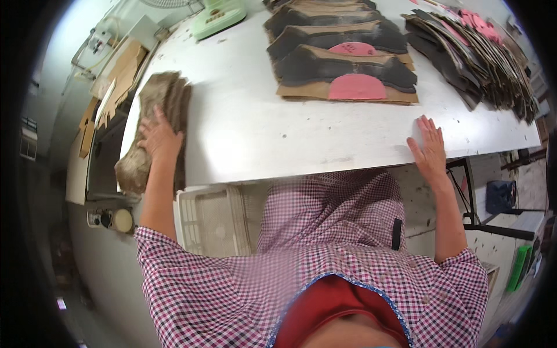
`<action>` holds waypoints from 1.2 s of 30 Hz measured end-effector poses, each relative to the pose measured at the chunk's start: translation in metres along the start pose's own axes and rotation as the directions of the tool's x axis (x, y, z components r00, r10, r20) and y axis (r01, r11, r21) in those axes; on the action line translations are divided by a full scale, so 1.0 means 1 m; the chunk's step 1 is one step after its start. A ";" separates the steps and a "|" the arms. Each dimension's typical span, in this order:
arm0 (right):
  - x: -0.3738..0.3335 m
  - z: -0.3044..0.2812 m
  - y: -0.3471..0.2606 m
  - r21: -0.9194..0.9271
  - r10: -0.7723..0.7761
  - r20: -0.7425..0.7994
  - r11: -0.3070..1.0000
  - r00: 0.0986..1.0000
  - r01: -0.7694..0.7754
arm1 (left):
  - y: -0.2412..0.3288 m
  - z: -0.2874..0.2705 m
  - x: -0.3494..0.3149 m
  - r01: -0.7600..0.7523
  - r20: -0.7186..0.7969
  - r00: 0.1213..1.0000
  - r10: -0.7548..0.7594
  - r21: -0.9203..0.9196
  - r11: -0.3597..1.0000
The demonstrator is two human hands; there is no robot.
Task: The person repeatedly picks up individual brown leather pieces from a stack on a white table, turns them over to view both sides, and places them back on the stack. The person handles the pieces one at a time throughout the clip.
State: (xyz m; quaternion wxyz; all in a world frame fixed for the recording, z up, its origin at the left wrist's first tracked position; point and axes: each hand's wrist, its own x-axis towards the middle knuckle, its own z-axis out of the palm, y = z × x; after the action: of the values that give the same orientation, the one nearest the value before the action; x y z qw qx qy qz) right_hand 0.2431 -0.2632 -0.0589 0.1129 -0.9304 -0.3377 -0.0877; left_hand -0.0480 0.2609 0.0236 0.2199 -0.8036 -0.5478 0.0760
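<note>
My left hand (pixel 159 137) lies with its fingers spread on a stack of brown, furry-looking cut pieces (pixel 168 95) at the left end of the white table (pixel 243 133). My right hand (pixel 429 146) rests flat near the front edge at the right, palm down, holding nothing. Beyond the middle of the table lie overlapping bundles of dark grey and tan cut pieces (pixel 348 72), the nearest with a pink half-round patch (pixel 358 87). To the right of these, a fanned heap of dark cut pieces (pixel 470 58) carries pink scraps on top.
A pale green fan base (pixel 220 20) stands at the far left of the table. Beside the left edge are cardboard pieces (pixel 125 75). Under the table sits a white plastic crate (pixel 212 217). At the right are a black metal frame (pixel 473 200) and a green object (pixel 518 268).
</note>
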 end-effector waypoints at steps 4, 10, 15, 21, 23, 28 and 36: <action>0.000 -0.006 -0.005 0.082 -0.016 -0.015 0.996 1.000 0.018 | -0.024 0.010 0.031 0.135 0.063 0.989 -0.136 0.020 0.991; 0.008 -0.028 -0.034 0.484 0.037 -0.046 0.875 0.998 -0.010 | 0.033 -0.006 0.036 -0.355 -0.594 0.769 0.236 -0.090 0.931; 0.080 -0.026 -0.118 0.886 0.031 0.053 0.459 0.998 -0.061 | 0.178 -0.099 -0.031 -0.768 -0.718 0.481 0.503 -0.622 -0.153; 0.122 0.001 -0.132 0.929 0.181 0.303 0.161 0.936 -0.332 | 0.227 -0.119 -0.032 -0.574 -0.486 0.734 0.475 -0.817 0.052; 0.119 0.002 -0.124 0.938 0.207 0.332 0.034 0.920 -0.346 | 0.225 -0.133 -0.076 -0.892 -0.851 0.419 0.315 -0.452 -0.034; 0.111 -0.016 -0.129 0.927 0.160 0.291 0.197 0.943 -0.319 | 0.228 -0.104 -0.182 -0.963 -0.914 0.117 0.388 -0.200 -0.179; 0.005 -0.075 -0.101 0.946 0.124 0.293 -0.182 0.948 -0.268 | 0.178 -0.078 -0.207 0.129 -0.318 0.741 0.592 -0.797 -0.590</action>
State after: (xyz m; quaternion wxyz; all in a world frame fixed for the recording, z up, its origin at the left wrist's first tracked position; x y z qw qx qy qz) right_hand 0.1746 -0.2053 0.0294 0.7701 -0.5644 -0.1437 0.2604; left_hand 0.0503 -0.0031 -0.0090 -0.7290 -0.6486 -0.0969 -0.1961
